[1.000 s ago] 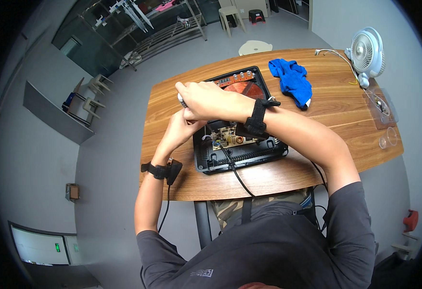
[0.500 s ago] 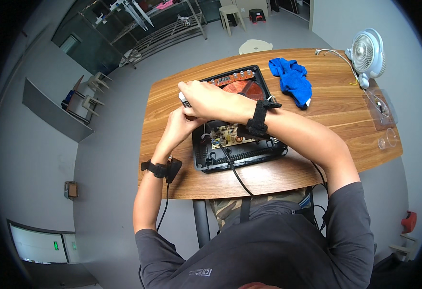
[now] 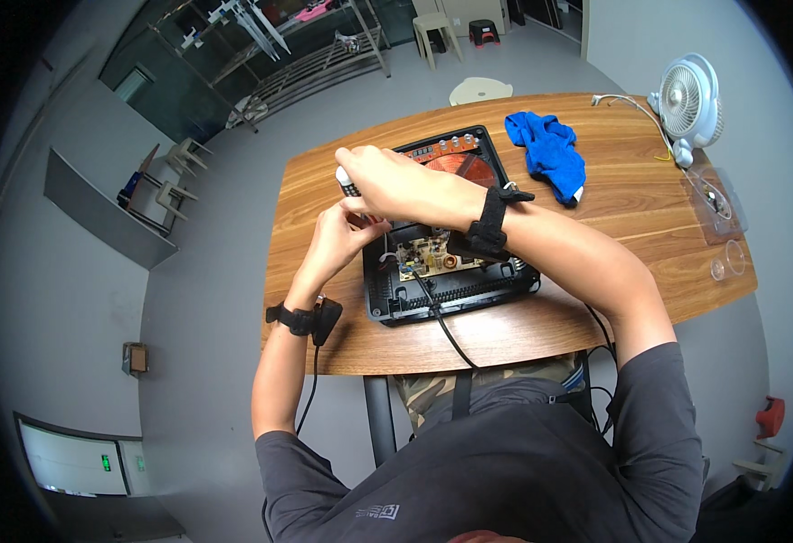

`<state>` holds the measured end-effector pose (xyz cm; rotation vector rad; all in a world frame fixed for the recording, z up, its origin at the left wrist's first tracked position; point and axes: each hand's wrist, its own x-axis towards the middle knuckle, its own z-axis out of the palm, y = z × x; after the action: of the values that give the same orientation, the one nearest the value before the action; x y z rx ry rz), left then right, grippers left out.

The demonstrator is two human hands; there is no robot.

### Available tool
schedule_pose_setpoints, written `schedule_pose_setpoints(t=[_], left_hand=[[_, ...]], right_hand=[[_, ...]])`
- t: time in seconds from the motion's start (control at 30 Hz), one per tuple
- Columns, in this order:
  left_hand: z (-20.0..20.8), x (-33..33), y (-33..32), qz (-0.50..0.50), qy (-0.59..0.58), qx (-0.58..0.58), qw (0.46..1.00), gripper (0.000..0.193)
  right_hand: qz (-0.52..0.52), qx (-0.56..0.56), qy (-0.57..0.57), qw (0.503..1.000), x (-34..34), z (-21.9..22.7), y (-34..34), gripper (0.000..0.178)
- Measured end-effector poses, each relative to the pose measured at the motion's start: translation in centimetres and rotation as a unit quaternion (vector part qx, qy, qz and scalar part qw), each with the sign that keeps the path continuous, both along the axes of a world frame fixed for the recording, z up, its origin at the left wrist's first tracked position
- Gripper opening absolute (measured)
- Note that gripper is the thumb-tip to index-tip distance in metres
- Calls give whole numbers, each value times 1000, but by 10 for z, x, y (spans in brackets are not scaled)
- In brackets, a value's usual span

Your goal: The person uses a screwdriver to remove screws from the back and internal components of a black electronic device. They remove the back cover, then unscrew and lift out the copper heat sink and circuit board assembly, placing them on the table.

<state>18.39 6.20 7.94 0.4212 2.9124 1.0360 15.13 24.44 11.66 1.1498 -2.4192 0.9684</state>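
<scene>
An opened induction cooker with a black case [image 3: 387,308] lies before me, its copper coil [image 3: 469,167] and circuit board [image 3: 428,256] exposed. Above its left side, my right hand [image 3: 405,187] is closed around a tool with a white-and-black handle [image 3: 346,184]; the tool's tip is hidden. My left hand [image 3: 335,237] is just below, at the case's left edge, thumb and fingers brought together under the right hand. What its fingertips pinch, if anything, cannot be made out. My right wrist partly covers the coil and board.
The wooden table [image 3: 631,244] carries a blue cloth [image 3: 548,156] right of the cooker. Farther right are a white fan [image 3: 686,100] with loose wires, a clear plastic tray [image 3: 715,204] and small clear round containers [image 3: 731,260]. A black cable [image 3: 451,337] crosses the table's near edge.
My left thumb has stretched out to the right, toward the cooker. My right hand keeps its hold on the tool and has barely shifted.
</scene>
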Motion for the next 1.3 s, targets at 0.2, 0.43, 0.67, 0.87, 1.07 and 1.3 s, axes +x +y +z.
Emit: schedule_pose_setpoints(t=[0.2, 0.43, 0.67, 0.87, 1.07, 1.3], left_hand=[[-18, 2, -23, -47, 23, -19, 998, 30], [-19, 14, -30, -21, 27, 16, 999, 20], [-29, 11, -67, 9, 38, -29, 999, 15], [-60, -2, -123, 53, -45, -118, 991, 6], [-69, -4, -123, 38, -35, -175, 983, 2], [-51, 2, -124, 57, -74, -145, 985, 6]], right_hand=[[16, -18, 29, 999, -3, 19, -6, 44], [27, -18, 12, 999, 2, 37, -20, 44], [27, -26, 57, 998, 7, 35, -33, 42], [53, 4, 4, 999, 9, 33, -35, 42], [38, 26, 1, 999, 15, 34, -30, 42], [14, 30, 13, 999, 17, 41, -20, 42]])
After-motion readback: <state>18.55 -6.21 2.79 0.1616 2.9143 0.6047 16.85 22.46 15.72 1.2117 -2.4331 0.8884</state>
